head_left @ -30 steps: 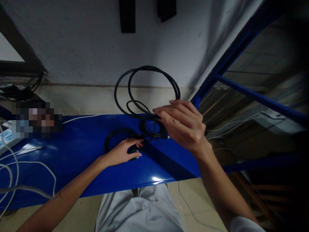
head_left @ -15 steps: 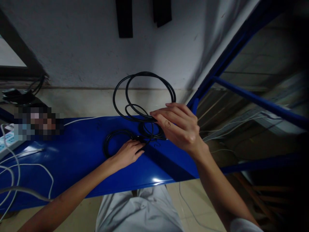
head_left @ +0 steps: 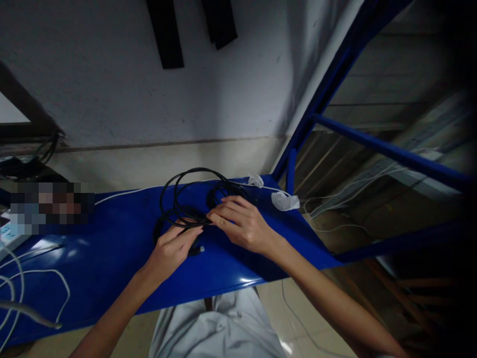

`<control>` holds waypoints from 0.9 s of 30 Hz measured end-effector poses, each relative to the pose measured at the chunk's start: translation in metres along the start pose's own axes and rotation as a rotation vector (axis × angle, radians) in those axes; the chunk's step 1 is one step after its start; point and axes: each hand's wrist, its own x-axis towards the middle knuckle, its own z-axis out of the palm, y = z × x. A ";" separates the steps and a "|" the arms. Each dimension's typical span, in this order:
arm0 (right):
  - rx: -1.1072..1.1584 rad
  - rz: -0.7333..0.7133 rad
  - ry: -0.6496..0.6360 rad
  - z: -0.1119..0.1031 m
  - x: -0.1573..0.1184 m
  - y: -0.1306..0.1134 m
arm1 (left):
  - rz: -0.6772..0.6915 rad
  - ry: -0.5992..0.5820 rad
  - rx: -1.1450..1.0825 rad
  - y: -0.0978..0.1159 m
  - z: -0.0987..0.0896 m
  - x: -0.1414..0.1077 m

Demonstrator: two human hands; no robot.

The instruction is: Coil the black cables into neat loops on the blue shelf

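Observation:
Between my two hands a black cable (head_left: 196, 170) is gathered into a few round loops, raised a little above the blue tabletop (head_left: 119, 258). My right hand (head_left: 244, 226) pinches the bundled loops at their lower right. My left hand (head_left: 173, 248) is closed on the same loops at their lower edge, its fingertips almost meeting the right ones. Under my left hand lies a cable end with a metal plug (head_left: 201, 249). Another black coil (head_left: 213, 199) rests on the table behind my right hand, and a further coil (head_left: 156, 231) is partly hidden behind the left.
A white power strip (head_left: 11, 238) and loose white cables (head_left: 61, 273) occupy the left end. Crumpled white plastic pieces (head_left: 285, 201) lie at the right end beside a blue metal frame (head_left: 292, 171). A thin white cord (head_left: 126, 192) runs along the back edge by the wall.
My right hand has come down and left with the loops. My left hand has risen from the table to the loops, uncovering the plug. The view has shifted, showing the white plastic pieces.

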 end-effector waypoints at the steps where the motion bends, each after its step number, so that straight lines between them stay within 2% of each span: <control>1: 0.019 -0.010 0.002 0.008 0.000 -0.002 | 0.011 -0.008 0.027 -0.004 -0.006 -0.009; 5: 0.082 -0.069 -0.023 0.047 0.005 -0.006 | -0.021 -0.099 0.113 -0.021 -0.026 -0.043; 7: 0.095 -0.097 -0.059 0.068 0.009 -0.005 | -0.077 -0.090 0.067 -0.025 -0.031 -0.053; 11: 0.135 -0.123 -0.165 0.107 0.008 -0.002 | -0.285 0.017 -0.075 -0.023 -0.033 -0.064; 14: 0.194 -0.089 -0.204 0.127 0.000 -0.003 | -0.428 -0.019 -0.140 -0.019 -0.036 -0.069; 18: 0.308 0.002 -0.213 0.140 -0.012 -0.004 | -0.476 -0.112 -0.180 -0.018 -0.041 -0.072; 25: 0.378 0.062 -0.250 0.138 -0.013 -0.005 | -0.285 -0.131 -0.111 -0.016 -0.052 -0.069; 27: 0.378 0.062 -0.260 0.138 -0.014 -0.005 | -0.291 -0.111 -0.060 -0.016 -0.062 -0.066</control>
